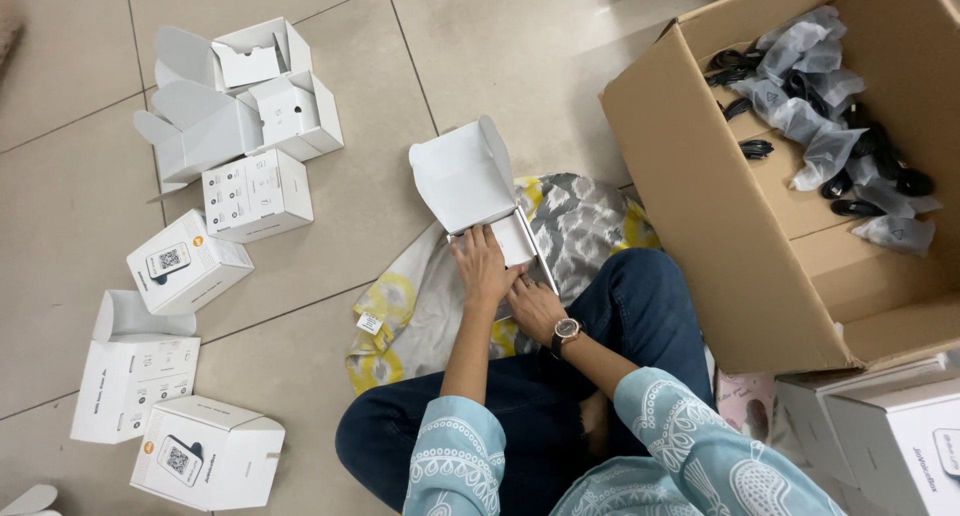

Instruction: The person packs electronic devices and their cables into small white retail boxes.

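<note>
We are sitting cross-legged, our left hand [482,266] and right hand [533,304] pressing flat on the small white box [478,191], fingers gripping its body while its lid is standing open just beyond our fingertips. We judge we are tucking the insert in; next calls for folding the lid down. Farther left, more white boxes [225,166] are lying scattered; to the right, a cardboard carton [720,236] is holding bagged cables [830,106].

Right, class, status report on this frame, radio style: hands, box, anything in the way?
Left hand and right hand both on open white box, lid up. Wristwatch on right wrist. Nothing in the way.
</note>
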